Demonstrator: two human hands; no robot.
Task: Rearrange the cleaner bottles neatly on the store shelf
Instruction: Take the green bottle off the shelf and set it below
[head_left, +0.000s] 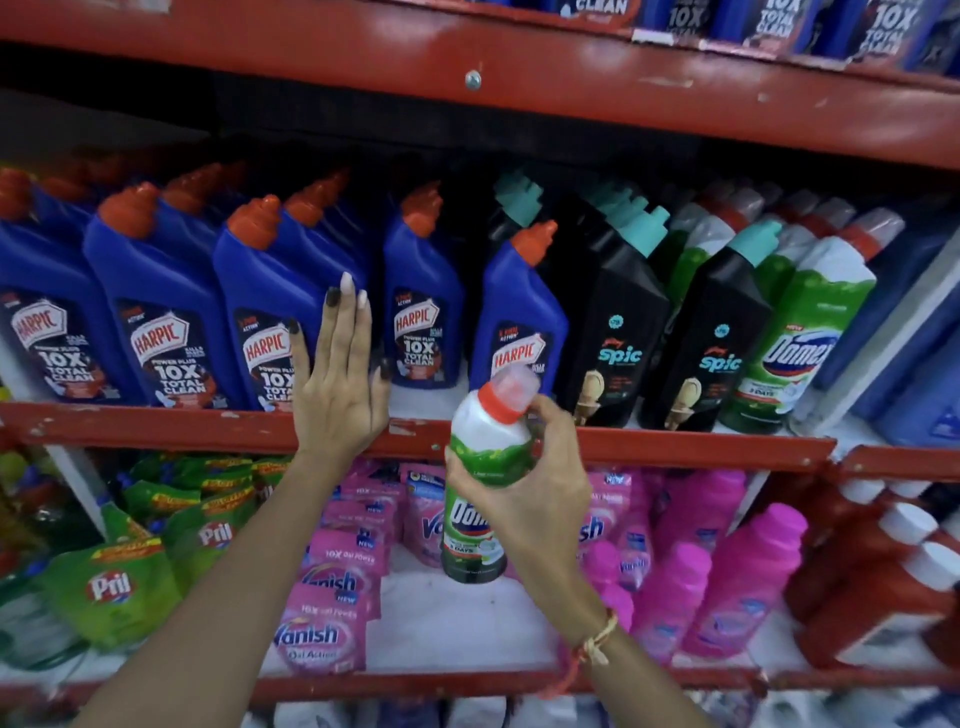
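Observation:
A green and white Domex bottle (480, 467) with a red cap is gripped around its middle by my right hand (535, 483), held upright in front of the red shelf edge (675, 447). My left hand (340, 384) lies flat, fingers straight, against a blue Harpic bottle (275, 291) in the middle shelf row. More blue Harpic bottles (156, 291) stand to the left, and two others (423, 301) to the right. Black Spic bottles (618, 322) and another Domex bottle (810, 338) stand further right.
Red metal shelf above (467, 78) overhangs the row. Below are green Pril pouches (114, 587), pink Vanish pouches (322, 623), pink bottles (737, 577) and red bottles with white caps (872, 571). A gap of white shelf floor (441, 613) lies under the held bottle.

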